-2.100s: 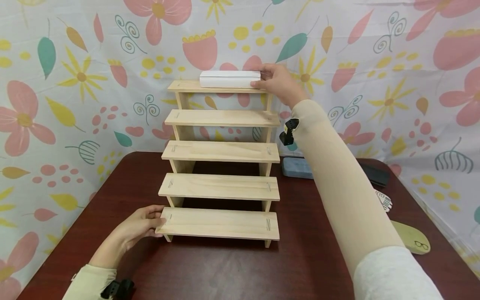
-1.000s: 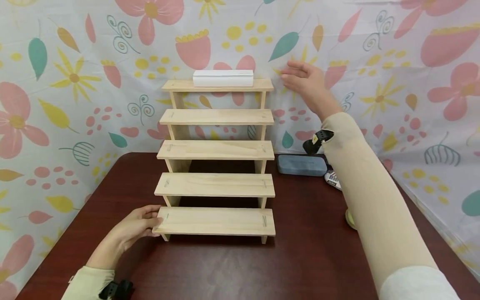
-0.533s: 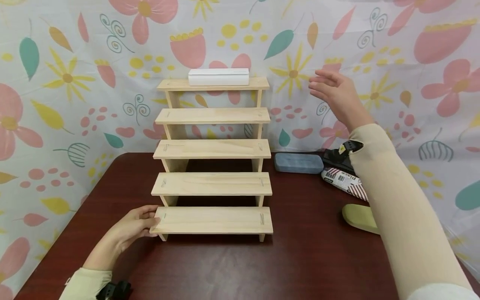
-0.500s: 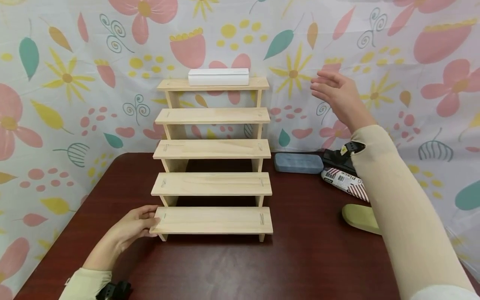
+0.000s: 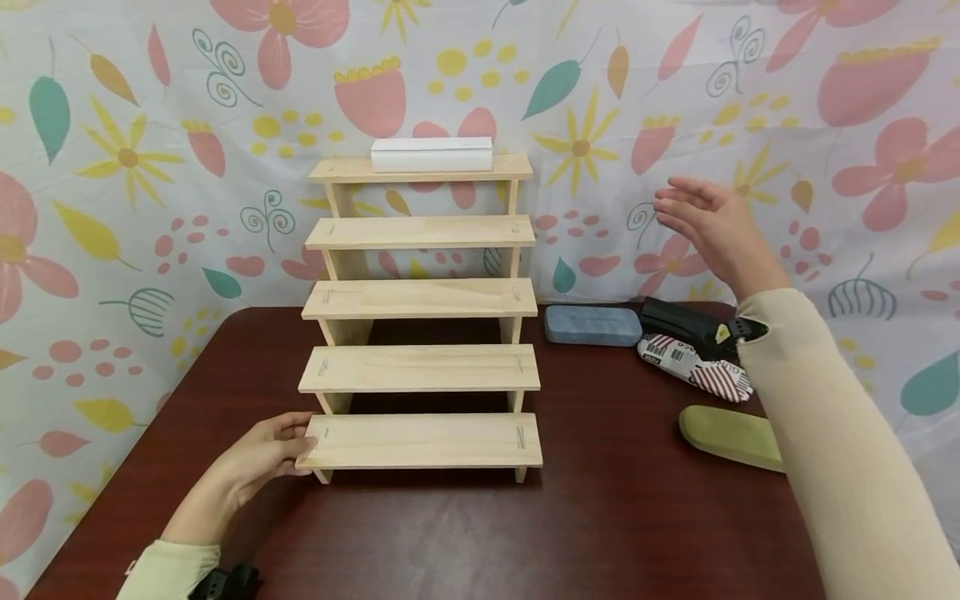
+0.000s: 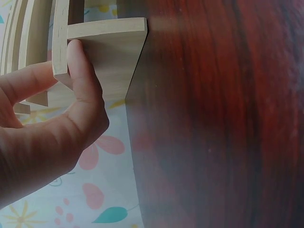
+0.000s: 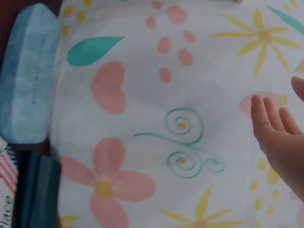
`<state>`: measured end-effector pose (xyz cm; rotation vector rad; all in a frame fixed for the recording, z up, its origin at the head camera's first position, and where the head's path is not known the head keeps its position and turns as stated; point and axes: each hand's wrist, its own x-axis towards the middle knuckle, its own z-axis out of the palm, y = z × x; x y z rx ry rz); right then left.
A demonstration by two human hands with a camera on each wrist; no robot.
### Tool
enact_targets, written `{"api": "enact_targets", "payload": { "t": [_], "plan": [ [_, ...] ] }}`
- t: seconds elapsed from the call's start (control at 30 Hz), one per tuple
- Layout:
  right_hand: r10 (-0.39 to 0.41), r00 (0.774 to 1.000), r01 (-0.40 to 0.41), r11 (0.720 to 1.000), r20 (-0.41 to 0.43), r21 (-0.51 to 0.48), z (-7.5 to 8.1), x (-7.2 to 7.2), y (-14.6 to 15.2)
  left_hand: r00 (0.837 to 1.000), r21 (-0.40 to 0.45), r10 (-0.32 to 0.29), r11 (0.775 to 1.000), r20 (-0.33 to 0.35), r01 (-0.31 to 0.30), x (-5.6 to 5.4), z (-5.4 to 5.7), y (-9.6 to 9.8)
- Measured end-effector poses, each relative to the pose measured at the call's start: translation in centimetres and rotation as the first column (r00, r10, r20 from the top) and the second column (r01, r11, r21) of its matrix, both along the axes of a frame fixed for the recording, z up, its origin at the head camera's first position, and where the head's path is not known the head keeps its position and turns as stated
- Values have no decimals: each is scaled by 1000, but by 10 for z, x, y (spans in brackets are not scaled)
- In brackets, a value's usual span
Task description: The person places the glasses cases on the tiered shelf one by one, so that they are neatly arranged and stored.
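Note:
A pale wooden stepped stand point(image 5: 420, 367) rises at the middle of the table. Its lowest board point(image 5: 427, 442) is pinched at the left end by my left hand point(image 5: 255, 462), thumb and finger on either face in the left wrist view. On the top board lies a long white case point(image 5: 432, 155), apart from both hands. My right hand point(image 5: 720, 229) hangs in the air right of the stand, fingers fairly straight and holding nothing. The right wrist view shows those fingers in front of the floral cloth.
Right of the stand on the dark red table point(image 5: 450, 542) lie a blue case point(image 5: 592, 325), a black case point(image 5: 678, 323), a printed striped case point(image 5: 693, 367) and a green glasses case point(image 5: 731, 436), partly behind the right sleeve. A floral cloth point(image 5: 600, 67) hangs behind.
My right hand has let go of the white case and moved right and down, away from the stand. The left hand keeps its hold on the lowest board. The view has shifted slightly right.

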<state>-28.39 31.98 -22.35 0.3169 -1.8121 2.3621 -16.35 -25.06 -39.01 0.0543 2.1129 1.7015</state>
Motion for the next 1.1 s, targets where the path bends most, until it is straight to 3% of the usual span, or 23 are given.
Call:
{"api": "enact_targets", "payload": {
  "t": [0.2, 0.3, 0.57, 0.83, 1.1],
  "plan": [
    [32, 999, -32, 999, 1, -24, -31, 2, 12, 1000, -2, 1, 1000, 4, -1, 0, -2, -1],
    [46, 998, -45, 999, 40, -15, -46, 2, 15, 1000, -3, 3, 1000, 8, -3, 0, -2, -1],
    [59, 983, -81, 989, 172, 126, -80, -3, 24, 1000, 4, 6, 1000, 11, -6, 1, -1, -1],
    [65, 954, -127, 972, 293, 199, -118, -15, 39, 1000, 10, 10, 1000, 9, -10, 1, 0, -1],
    [36, 914, -172, 936, 403, 306, -138, -22, 44, 1000, 23, 8, 1000, 4, -8, 1, -2, -1]
  ]
}}
